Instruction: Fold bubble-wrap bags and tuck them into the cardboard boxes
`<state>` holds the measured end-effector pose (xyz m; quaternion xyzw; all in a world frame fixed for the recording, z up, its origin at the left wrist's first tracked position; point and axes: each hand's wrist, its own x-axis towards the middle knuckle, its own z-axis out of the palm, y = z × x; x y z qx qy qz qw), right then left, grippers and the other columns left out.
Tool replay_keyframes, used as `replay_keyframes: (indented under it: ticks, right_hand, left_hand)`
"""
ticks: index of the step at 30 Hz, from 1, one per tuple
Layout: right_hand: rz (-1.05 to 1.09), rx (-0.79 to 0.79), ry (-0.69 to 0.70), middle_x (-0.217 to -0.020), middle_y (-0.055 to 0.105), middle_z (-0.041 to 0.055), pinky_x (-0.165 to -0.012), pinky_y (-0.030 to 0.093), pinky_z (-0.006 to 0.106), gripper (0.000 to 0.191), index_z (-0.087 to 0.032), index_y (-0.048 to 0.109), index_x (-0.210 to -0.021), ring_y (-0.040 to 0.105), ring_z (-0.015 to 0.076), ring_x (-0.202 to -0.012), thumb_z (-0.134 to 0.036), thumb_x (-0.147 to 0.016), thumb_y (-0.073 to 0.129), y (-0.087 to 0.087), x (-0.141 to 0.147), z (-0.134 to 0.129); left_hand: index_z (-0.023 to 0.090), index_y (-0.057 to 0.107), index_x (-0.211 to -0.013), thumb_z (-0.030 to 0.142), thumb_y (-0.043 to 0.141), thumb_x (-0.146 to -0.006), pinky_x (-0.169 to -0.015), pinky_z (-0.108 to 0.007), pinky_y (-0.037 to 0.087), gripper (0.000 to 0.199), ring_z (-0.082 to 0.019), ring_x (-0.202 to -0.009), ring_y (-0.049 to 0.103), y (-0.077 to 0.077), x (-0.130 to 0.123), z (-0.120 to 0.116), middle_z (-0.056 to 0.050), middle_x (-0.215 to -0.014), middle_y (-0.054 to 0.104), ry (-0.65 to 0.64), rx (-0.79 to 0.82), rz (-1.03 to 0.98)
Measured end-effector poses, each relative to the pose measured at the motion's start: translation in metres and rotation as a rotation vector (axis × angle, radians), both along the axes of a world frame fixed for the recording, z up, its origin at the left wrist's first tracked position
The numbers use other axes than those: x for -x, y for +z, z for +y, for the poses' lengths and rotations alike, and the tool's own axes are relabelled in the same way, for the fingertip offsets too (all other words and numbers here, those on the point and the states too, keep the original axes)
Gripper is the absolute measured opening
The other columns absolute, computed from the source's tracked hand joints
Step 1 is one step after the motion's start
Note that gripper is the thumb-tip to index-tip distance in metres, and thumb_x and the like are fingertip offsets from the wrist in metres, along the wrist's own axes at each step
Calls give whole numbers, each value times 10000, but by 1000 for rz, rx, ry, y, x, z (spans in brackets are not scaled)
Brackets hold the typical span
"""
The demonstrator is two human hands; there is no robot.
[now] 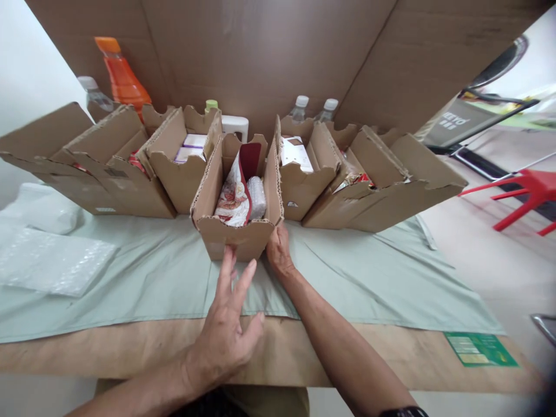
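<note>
At the centre stands an open cardboard box, nearer to me than the others in the row. Inside it are a red and white patterned packet and a bubble-wrapped item. My left hand is before the box front with fingers spread, fingertips at or close to the cardboard, and holds nothing. My right hand is at the lower right side of the same box, its fingers partly hidden behind the corner; whether they grip the box I cannot tell.
More cardboard boxes with goods flank it on both sides. Behind stand an orange bottle, clear bottles and a tall cardboard panel. Bubble wrap lies left on the green cloth. A red stool is at right.
</note>
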<state>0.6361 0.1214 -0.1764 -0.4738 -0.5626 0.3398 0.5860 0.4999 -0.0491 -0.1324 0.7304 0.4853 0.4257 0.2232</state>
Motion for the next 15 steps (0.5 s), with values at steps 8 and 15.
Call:
replay_keyframes:
  ticks: [8,15]
  right_hand:
    - [32,84,-158,-1152,725,99,-1043,503,481,429,-218,628,-1133,663,265,-1111,-580,-959,476,-7,-6,8]
    - [21,126,-145,-1160,732,90,-986,521,442,412,-230,633,-1138,676,254,-1091,-566,-936,506,-3,-6,6]
  left_hand:
    - [302,353,-1638,230,650,-906,-1271,-631,334,793,-415,-1635,205,-21,11,98,-113,-1806,-20,-38,-28,5]
    - [159,449,-1581,368,611,-951,-1257,-583,375,683,-390,-1613,288,-31,16,137,-194,-1788,94,-52,128,120]
